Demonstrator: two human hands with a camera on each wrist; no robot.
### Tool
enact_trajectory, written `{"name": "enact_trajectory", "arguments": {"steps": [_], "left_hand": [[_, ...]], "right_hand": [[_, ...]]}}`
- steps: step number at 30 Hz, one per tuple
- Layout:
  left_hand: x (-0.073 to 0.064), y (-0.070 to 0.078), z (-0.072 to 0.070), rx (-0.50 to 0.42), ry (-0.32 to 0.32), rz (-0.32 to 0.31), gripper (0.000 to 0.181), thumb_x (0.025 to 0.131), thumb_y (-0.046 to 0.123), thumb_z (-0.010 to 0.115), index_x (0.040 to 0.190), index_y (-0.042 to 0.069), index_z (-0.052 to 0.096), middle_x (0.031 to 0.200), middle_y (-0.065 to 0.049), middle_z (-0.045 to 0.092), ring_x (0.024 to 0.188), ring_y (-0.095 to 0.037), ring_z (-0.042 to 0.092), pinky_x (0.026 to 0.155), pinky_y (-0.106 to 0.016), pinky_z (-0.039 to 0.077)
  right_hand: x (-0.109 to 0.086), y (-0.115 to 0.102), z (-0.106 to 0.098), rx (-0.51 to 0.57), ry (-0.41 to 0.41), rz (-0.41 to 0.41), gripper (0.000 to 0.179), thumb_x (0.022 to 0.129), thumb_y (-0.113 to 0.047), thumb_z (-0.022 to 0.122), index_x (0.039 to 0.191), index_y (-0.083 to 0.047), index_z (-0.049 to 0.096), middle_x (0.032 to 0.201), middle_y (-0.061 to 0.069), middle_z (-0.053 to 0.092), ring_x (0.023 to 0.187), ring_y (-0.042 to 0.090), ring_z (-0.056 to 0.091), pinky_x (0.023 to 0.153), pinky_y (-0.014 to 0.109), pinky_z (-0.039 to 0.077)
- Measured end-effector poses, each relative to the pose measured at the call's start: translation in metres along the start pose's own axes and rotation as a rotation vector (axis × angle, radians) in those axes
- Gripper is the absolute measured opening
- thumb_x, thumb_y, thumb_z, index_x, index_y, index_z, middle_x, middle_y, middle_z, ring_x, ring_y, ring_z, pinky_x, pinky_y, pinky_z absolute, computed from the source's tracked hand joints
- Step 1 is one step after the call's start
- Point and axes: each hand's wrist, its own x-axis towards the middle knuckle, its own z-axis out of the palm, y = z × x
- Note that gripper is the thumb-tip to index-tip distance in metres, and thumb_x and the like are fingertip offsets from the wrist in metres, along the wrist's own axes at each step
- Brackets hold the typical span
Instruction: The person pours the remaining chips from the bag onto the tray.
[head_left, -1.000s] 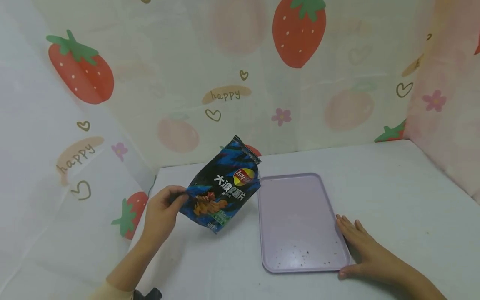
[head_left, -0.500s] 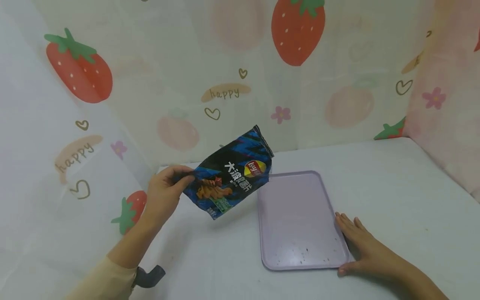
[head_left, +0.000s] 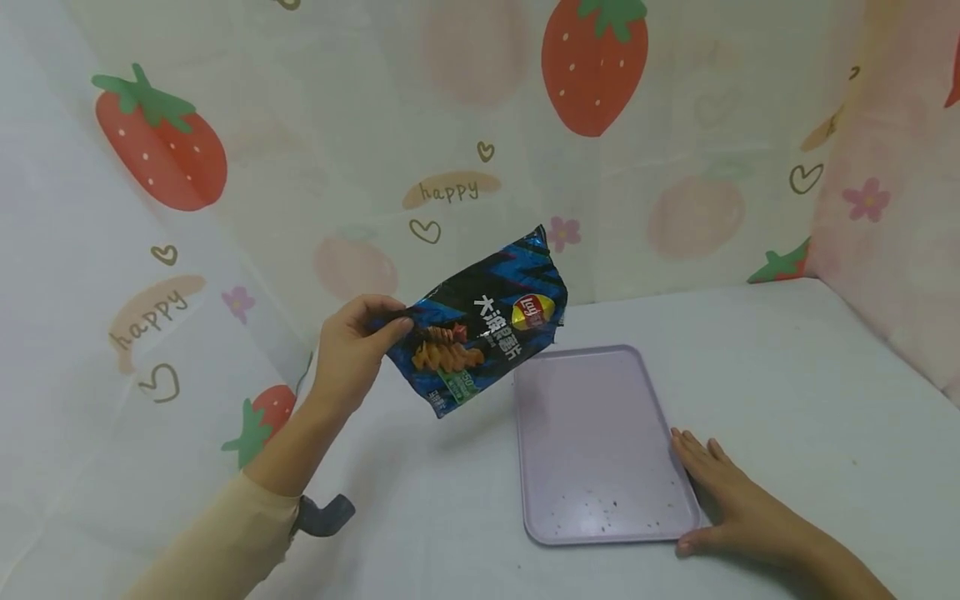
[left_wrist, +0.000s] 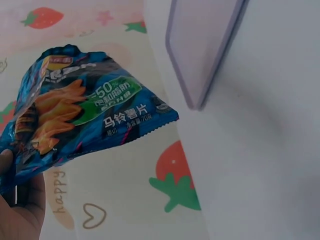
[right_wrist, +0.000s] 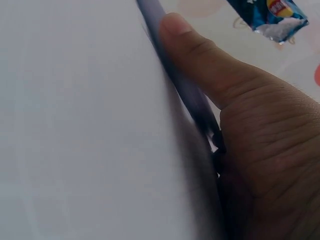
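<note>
My left hand [head_left: 356, 354] pinches the lower left edge of a blue and black Lay's potato chip bag [head_left: 480, 321] between thumb and fingers. The bag is held up in the air, tilted, its top end pointing up and right. In the left wrist view the bag [left_wrist: 75, 105] looks creased. A silvery patch shows at one end of the bag [right_wrist: 272, 20] in the right wrist view. Beside the right edge of a light purple tray [head_left: 592, 442], my right hand [head_left: 731, 500] rests with fingers extended, its thumb at the near corner. Dark crumbs [head_left: 615, 503] lie on the tray's near part.
A white-covered table [head_left: 787, 375] carries the tray. Behind it hangs a cloth backdrop [head_left: 600, 183] printed with strawberries, hearts and flowers. A dark curved piece [head_left: 326, 515] sticks out at the left sleeve.
My left hand has lifted the chip bag up and to the right, turning it further onto its side. The right hand and the tray stay in place.
</note>
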Motion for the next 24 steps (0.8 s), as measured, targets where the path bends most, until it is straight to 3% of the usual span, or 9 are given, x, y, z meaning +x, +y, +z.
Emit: {"name": "enact_trajectory", "arguments": {"steps": [7, 15, 19, 24], "left_hand": [[0.011, 0.011, 0.006, -0.064, -0.019, -0.015, 0.027, 0.095, 0.016, 0.075, 0.117, 0.005, 0.065, 0.110, -0.007, 0.066, 0.095, -0.022, 0.063, 0.081, -0.024, 0.058], [0.017, 0.013, 0.020, -0.156, -0.027, -0.029, 0.028, 0.094, 0.010, 0.075, 0.116, -0.001, 0.062, 0.104, -0.004, 0.065, 0.093, -0.020, 0.063, 0.080, -0.024, 0.057], [0.021, 0.015, 0.025, -0.182, -0.031, -0.034, 0.029, 0.094, 0.010, 0.076, 0.116, -0.002, 0.061, 0.105, -0.004, 0.064, 0.095, -0.019, 0.062, 0.081, -0.024, 0.056], [0.023, 0.023, 0.032, -0.212, -0.020, -0.030, 0.025, 0.092, 0.013, 0.078, 0.112, 0.007, 0.064, 0.106, -0.002, 0.064, 0.099, -0.018, 0.061, 0.084, -0.024, 0.054]], "right_hand": [[-0.002, -0.001, -0.001, 0.049, -0.028, 0.061, 0.127, 0.069, -0.064, 0.083, 0.163, -0.007, 0.021, 0.167, 0.023, 0.021, 0.159, 0.031, 0.001, 0.116, 0.007, -0.011], [-0.002, 0.001, 0.000, 0.014, -0.013, 0.036, 0.128, 0.068, -0.066, 0.083, 0.163, -0.005, 0.022, 0.166, 0.024, 0.023, 0.157, 0.006, -0.005, 0.117, 0.008, -0.010], [-0.003, 0.001, 0.001, 0.014, -0.018, 0.047, 0.128, 0.068, -0.066, 0.083, 0.163, -0.006, 0.022, 0.167, 0.023, 0.023, 0.158, 0.009, -0.004, 0.117, 0.008, -0.010], [-0.005, 0.000, 0.001, 0.020, -0.028, 0.060, 0.127, 0.069, -0.067, 0.082, 0.163, -0.007, 0.021, 0.167, 0.023, 0.022, 0.158, 0.009, -0.004, 0.116, 0.007, -0.011]]}}
